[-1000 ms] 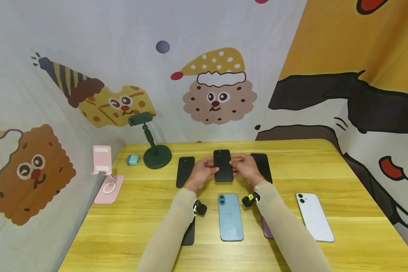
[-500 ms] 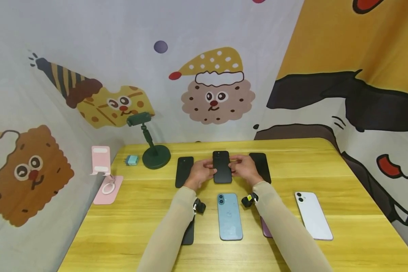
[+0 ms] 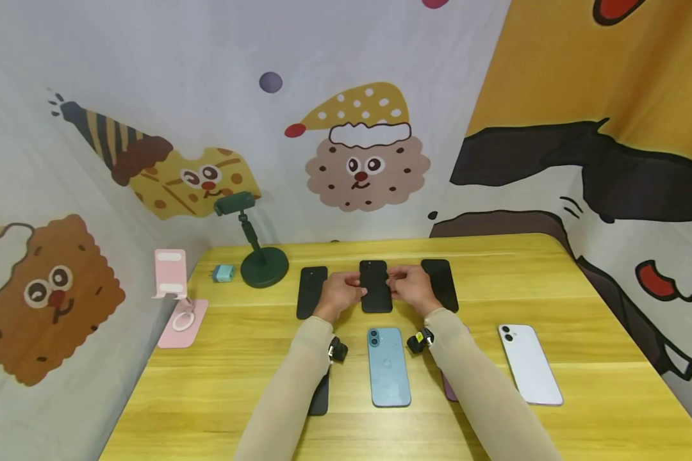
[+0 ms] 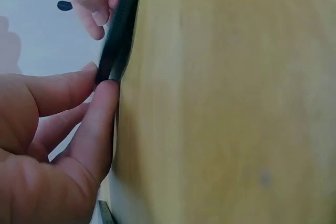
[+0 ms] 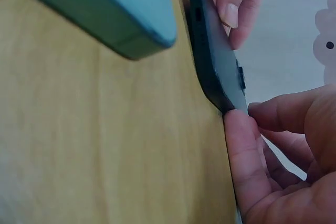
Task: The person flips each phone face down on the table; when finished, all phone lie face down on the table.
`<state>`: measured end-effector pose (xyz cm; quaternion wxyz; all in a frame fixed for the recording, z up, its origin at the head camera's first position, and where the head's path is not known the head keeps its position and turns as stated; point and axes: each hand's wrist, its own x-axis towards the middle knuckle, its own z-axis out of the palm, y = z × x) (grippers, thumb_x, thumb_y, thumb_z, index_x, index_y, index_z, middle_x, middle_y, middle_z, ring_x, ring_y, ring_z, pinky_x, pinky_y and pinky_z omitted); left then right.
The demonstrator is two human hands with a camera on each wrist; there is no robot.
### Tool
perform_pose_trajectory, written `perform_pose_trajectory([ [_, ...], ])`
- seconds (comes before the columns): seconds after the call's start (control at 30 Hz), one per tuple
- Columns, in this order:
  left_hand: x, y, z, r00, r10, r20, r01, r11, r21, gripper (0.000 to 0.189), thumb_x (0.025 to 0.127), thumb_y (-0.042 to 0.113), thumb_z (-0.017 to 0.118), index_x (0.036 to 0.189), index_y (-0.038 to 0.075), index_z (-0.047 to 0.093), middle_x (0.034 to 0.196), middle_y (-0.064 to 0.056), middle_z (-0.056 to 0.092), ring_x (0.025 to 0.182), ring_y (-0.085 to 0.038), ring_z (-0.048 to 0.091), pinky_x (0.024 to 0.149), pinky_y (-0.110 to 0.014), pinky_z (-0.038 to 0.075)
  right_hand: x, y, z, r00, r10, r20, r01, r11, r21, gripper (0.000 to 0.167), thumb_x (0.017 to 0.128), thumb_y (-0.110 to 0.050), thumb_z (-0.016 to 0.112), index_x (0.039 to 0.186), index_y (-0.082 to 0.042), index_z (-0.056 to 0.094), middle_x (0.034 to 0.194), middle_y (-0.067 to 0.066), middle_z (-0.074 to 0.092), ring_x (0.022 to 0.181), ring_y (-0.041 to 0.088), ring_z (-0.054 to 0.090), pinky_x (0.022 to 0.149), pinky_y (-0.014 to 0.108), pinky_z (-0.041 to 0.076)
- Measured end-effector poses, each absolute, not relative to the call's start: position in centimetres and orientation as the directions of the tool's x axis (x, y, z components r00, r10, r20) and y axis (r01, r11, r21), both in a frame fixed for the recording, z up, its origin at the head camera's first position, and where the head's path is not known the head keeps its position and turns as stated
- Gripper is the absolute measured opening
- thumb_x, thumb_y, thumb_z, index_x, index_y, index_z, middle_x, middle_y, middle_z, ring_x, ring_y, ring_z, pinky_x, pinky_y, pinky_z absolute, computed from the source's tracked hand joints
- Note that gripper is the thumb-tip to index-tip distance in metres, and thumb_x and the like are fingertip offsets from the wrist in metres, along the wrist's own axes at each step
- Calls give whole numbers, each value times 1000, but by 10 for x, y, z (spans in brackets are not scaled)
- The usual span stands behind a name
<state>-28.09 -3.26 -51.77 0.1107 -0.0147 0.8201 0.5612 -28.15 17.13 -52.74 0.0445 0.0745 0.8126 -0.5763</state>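
Observation:
Both hands hold a black phone (image 3: 375, 289) by its long sides in the middle of the back row, camera side up. The left hand (image 3: 341, 291) pinches its left edge between thumb and fingers. On the opposite edge, the right hand (image 3: 412, 287) does the same. In the right wrist view the black phone (image 5: 218, 59) lies almost flat, very close to the tabletop; whether its whole underside touches cannot be told. Another black phone (image 3: 310, 291) lies beside the left hand. A third black phone (image 3: 441, 285) lies just behind the right hand.
In front lie a light blue phone (image 3: 389, 371), a white phone (image 3: 532, 365), and, partly under the forearms, a purple phone (image 3: 449, 388) and a dark phone (image 3: 320, 397). At the left stand a green stand (image 3: 265, 267), a pink phone stand (image 3: 182, 325) and a blue charger (image 3: 223, 273).
The held black phone has come down a little, towards the tabletop and the blue phone. Both hands keep their hold. The head view has shifted slightly.

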Motion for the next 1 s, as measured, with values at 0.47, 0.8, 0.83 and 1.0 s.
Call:
perform_pose_trajectory([
  [0.47, -279, -31, -518, -973, 130, -192, -130, 378, 917, 48, 93, 8, 79, 140, 6, 69, 126, -11, 71, 102, -21, 71, 80, -29, 62, -281, 175, -529, -981, 80, -177, 193, 313, -930, 35, 101, -6, 66, 136, -6, 70, 122, 18, 73, 97, 26, 72, 78, 35, 66],
  [0.8, -269, -17, -503, -987, 99, -125, -68, 449, 891, 42, 99, 22, 77, 138, 8, 70, 138, -15, 68, 122, -33, 67, 100, -47, 59, -274, 188, -520, -979, -61, -193, 175, 227, -958, 43, 103, -11, 63, 145, 0, 61, 134, 23, 67, 114, 33, 71, 94, 41, 64],
  [0.83, -269, -16, -501, -990, 89, -106, -54, 461, 886, 40, 99, 22, 77, 136, 8, 71, 136, -14, 69, 123, -33, 66, 101, -48, 58, -273, 189, -519, -979, -69, -190, 170, 226, -959, 43, 103, -12, 63, 145, 0, 60, 135, 23, 67, 115, 33, 71, 95, 41, 63],
  [1.0, -267, -8, -494, -997, 77, -27, 13, 476, 879, 32, 99, 21, 76, 129, 8, 75, 120, -9, 76, 113, -30, 71, 96, -47, 59, -269, 200, -511, -984, -87, -154, 129, 245, -961, 44, 105, -18, 65, 145, 1, 60, 133, 25, 67, 116, 36, 71, 95, 42, 63],
])
